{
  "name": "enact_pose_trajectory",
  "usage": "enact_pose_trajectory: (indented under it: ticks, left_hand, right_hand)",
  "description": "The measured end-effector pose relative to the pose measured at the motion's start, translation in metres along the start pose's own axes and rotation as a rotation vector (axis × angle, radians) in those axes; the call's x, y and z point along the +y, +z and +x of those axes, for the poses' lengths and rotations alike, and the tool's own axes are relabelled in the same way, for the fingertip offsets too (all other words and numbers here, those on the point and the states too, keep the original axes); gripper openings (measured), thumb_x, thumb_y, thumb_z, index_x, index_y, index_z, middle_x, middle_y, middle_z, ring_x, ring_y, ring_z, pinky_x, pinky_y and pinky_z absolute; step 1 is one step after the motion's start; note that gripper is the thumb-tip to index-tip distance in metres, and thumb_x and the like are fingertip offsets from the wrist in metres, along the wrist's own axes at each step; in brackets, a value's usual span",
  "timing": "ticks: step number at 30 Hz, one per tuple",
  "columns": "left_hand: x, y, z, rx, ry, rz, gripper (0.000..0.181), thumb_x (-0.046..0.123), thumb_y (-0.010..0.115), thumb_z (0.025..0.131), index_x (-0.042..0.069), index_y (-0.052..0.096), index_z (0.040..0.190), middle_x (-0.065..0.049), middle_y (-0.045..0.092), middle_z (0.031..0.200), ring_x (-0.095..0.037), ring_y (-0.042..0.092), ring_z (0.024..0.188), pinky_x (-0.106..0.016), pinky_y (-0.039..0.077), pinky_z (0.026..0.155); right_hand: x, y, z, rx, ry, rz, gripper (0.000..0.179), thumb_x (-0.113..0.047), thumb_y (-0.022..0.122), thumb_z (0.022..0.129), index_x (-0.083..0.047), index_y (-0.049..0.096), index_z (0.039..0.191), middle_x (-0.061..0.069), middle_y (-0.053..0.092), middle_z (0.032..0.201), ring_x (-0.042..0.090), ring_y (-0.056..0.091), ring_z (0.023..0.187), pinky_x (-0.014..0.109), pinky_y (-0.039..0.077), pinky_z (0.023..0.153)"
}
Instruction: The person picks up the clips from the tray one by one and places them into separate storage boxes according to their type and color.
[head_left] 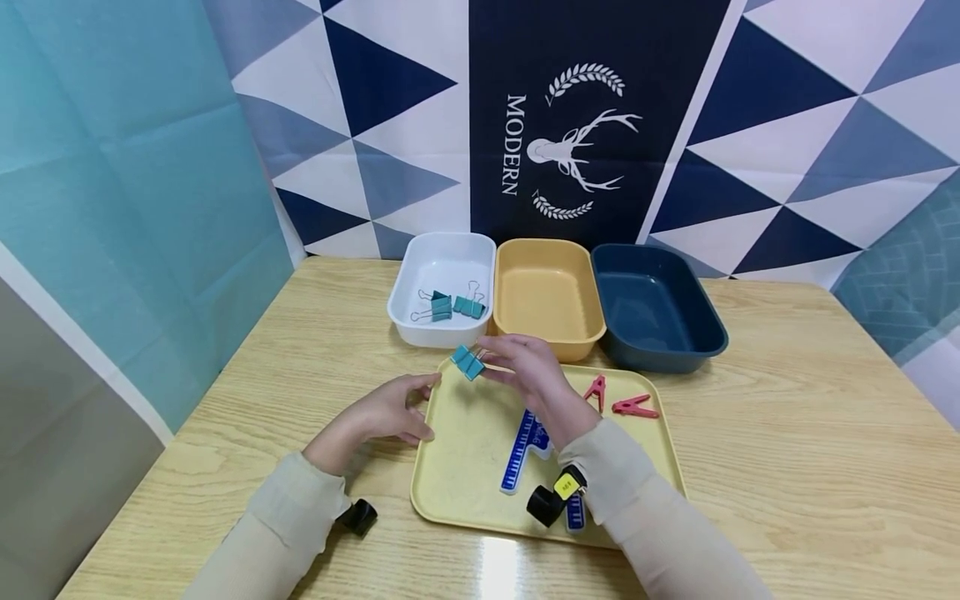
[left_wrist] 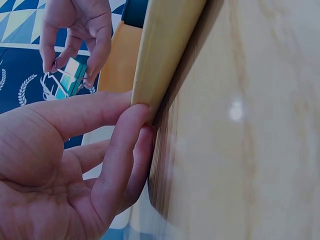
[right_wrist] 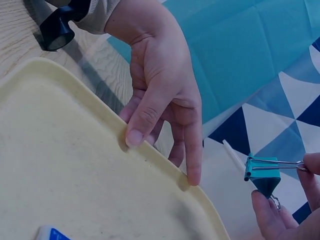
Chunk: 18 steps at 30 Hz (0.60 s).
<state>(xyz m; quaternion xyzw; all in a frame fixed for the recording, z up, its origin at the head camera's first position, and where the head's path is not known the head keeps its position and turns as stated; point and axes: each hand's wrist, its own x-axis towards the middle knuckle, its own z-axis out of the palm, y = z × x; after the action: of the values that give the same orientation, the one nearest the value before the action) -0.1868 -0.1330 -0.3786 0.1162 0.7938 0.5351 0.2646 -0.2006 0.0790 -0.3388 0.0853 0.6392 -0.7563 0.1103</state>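
Observation:
Over the far left part of a yellow tray (head_left: 459,475), my right hand (head_left: 534,375) pinches a teal binder clip (head_left: 468,363) by its wire handles. The right wrist view shows the binder clip (right_wrist: 263,172) with its handles between the fingertips. My left hand (head_left: 386,408) holds the tray's left rim, thumb over the inner edge and other fingers outside and below it. Two red clothespins (head_left: 634,407) lie at the tray's right. Blue pieces (head_left: 517,454) with white tick-like marks lie in its middle, partly hidden by my right arm.
Behind the tray stand three bins side by side: a white one (head_left: 401,321) with two teal binder clips (head_left: 441,307) inside, a yellow one (head_left: 547,329) and a dark blue one (head_left: 660,354). The wooden table (head_left: 810,433) extends on both sides. Patterned cloth hangs behind.

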Motion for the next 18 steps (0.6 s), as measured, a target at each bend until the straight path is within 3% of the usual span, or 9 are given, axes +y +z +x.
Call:
enact_pose_trajectory:
  ticks: [6,13,18]
  left_hand:
    - [0.0008,-0.0011,-0.0011,-0.003,0.005,-0.005,0.085,-0.017,0.067,0.071,-0.003,0.027,0.144,-0.019,0.041,0.118,-0.018,0.061,0.073,-0.034,0.059,0.063]
    - [-0.0003,-0.0018,-0.0004,-0.008,0.013,-0.002,0.084,-0.016,0.068,0.071,-0.003,0.027,0.144,-0.019,0.041,0.119,-0.017,0.061,0.072,-0.034,0.059,0.063]
    - [-0.0017,-0.0018,-0.0002,-0.007,0.014,-0.002,0.084,-0.016,0.067,0.072,-0.002,0.028,0.144,-0.018,0.042,0.118,-0.016,0.060,0.070,-0.034,0.059,0.063]
  right_hand:
    - [-0.0037,0.0029,0.0025,0.018,-0.018,0.026,0.017,-0.014,0.066,0.087,0.002,0.067,0.093,0.009,0.063,0.089,0.026,0.060,0.092,0.038,0.054,0.083]
    - [-0.0082,0.0065,0.0033,0.015,-0.034,0.024,0.026,-0.014,0.067,0.087,0.006,0.064,0.103,0.007,0.064,0.087,0.021,0.061,0.088,0.038,0.053,0.086]
    - [-0.0101,0.0090,0.0054,0.028,-0.041,0.060,0.019,-0.012,0.068,0.085,0.003,0.064,0.097,0.007,0.064,0.086,0.021,0.061,0.086,0.037,0.053,0.085]
